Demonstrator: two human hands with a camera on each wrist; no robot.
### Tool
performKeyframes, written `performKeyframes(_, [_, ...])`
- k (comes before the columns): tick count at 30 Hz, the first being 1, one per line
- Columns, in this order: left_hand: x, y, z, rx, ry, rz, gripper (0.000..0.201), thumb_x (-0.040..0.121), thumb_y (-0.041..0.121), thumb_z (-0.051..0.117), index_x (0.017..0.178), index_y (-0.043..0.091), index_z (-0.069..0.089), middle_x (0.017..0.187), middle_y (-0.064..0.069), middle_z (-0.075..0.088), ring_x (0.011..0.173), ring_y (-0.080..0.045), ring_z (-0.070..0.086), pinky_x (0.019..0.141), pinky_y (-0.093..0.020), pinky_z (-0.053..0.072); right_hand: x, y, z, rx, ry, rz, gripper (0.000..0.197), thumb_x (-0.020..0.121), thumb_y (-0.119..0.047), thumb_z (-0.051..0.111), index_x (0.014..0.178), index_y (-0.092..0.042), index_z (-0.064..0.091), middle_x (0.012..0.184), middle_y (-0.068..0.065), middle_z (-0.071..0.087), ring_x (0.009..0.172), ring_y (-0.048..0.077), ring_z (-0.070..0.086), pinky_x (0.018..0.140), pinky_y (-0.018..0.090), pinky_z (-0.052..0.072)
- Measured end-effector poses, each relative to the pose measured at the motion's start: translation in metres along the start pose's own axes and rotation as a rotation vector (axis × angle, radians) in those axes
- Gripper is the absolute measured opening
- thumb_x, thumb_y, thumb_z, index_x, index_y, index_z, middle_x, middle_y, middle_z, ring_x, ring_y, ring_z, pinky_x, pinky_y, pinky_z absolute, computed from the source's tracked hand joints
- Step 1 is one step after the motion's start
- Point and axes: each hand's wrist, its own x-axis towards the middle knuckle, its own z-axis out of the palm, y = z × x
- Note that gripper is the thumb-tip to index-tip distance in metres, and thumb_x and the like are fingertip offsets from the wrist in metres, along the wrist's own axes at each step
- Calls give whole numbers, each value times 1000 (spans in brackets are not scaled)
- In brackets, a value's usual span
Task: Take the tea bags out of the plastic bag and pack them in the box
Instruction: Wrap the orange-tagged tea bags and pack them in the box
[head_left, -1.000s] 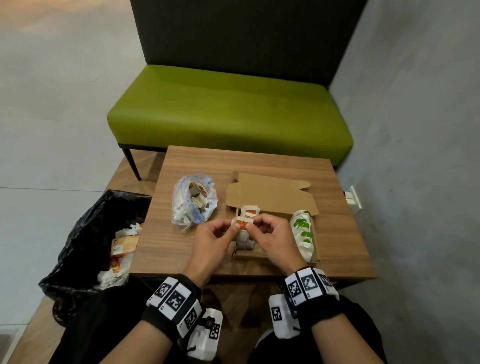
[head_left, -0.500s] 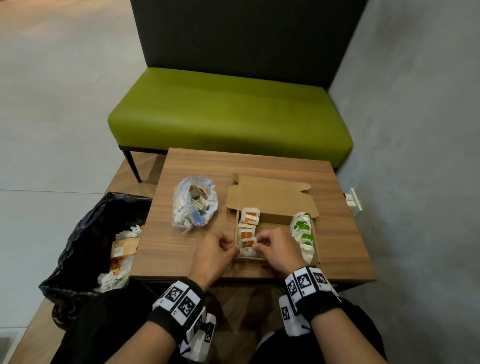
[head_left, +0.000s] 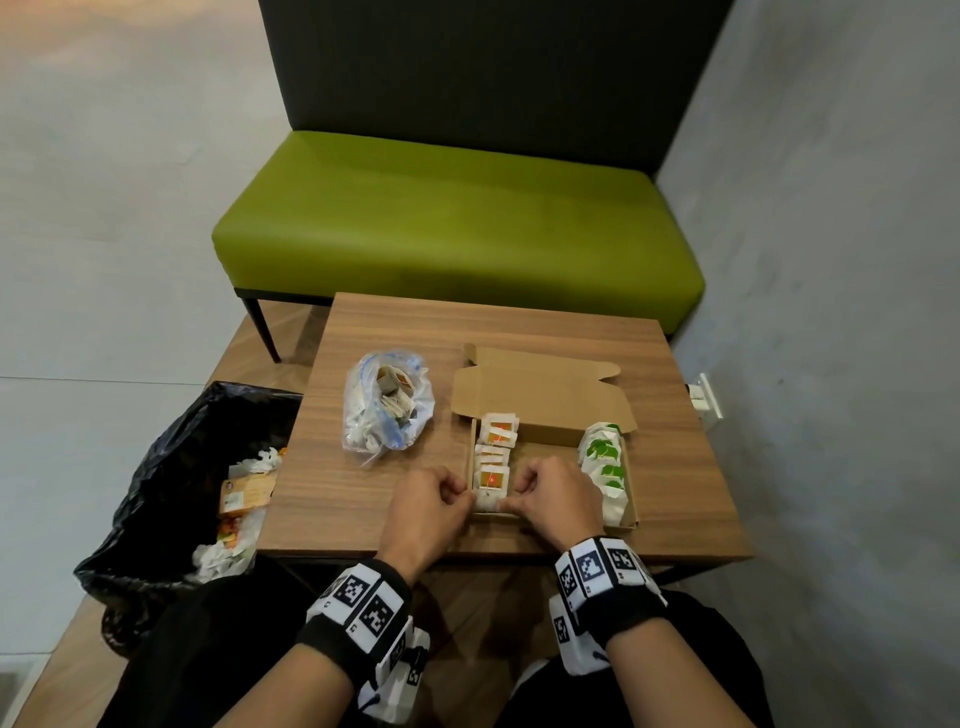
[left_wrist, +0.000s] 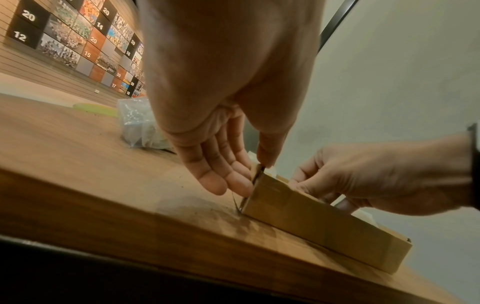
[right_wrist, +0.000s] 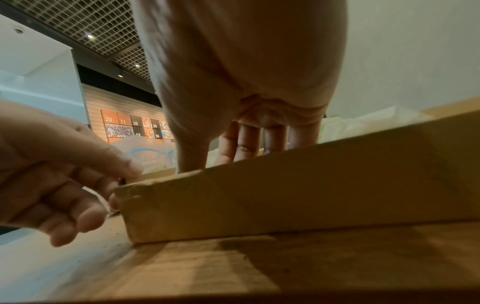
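An open cardboard box (head_left: 540, 400) lies on the wooden table, with a row of orange tea bags (head_left: 496, 441) along its left side and green tea bags (head_left: 602, 457) along its right. A white tea bag (head_left: 488, 503) stands in the near left corner. My left hand (head_left: 465, 496) pinches the box wall (left_wrist: 324, 222) at that corner, thumb on top and fingers outside. My right hand (head_left: 511, 499) reaches into the box (right_wrist: 285, 195) and holds the tea bag's right edge; the front wall hides its fingertips. The plastic bag (head_left: 384, 410) with several tea bags lies left of the box.
A black rubbish bag (head_left: 171, 488) with wrappers stands at the table's left edge. A green bench (head_left: 457, 228) is behind the table (head_left: 389, 519), and a grey wall with a socket (head_left: 706, 397) is on the right.
Both hands, which held an orange tea bag above the box a second ago, have come down to its near left corner. The tea bag now stands inside the box.
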Motion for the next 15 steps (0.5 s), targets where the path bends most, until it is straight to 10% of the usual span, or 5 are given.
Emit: performKeyframes(15, [-1,-2,0,13,5,22,6,87,27,72,84,24,69,76,6,69,72,-5,64,64,-18,50,-3,1,2,-23,41,-56,40,81,-65,66,88,-27,66,91,-7,68,89,15,62,79,35,53])
